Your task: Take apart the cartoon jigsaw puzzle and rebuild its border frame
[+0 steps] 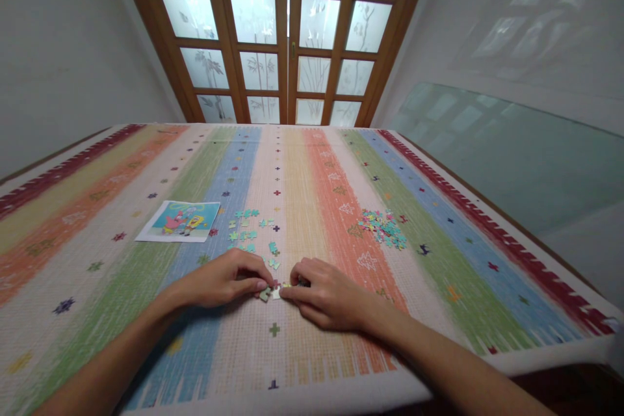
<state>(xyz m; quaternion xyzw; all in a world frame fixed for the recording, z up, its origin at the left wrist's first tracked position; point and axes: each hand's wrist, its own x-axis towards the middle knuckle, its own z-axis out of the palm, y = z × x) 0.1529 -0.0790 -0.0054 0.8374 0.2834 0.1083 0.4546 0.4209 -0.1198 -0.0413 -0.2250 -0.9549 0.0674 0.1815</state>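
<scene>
My left hand (233, 278) pinches a small jigsaw puzzle piece (265, 294) between thumb and fingertips, low over the cloth. Close beside it, my right hand (324, 292) has its index finger and thumb on a pale puzzle piece (276, 293); its other fingers are curled in. More of what lies under the right fingers is hidden. Just beyond the hands are several loose turquoise puzzle pieces (246, 234), some of them joined or touching.
A striped tablecloth (312, 208) covers the table. A printed cartoon picture (180, 221) lies to the left. At the right is a pile of mixed puzzle pieces (383, 229). Wooden glass-paned doors (287, 45) stand behind the table, with walls on both sides.
</scene>
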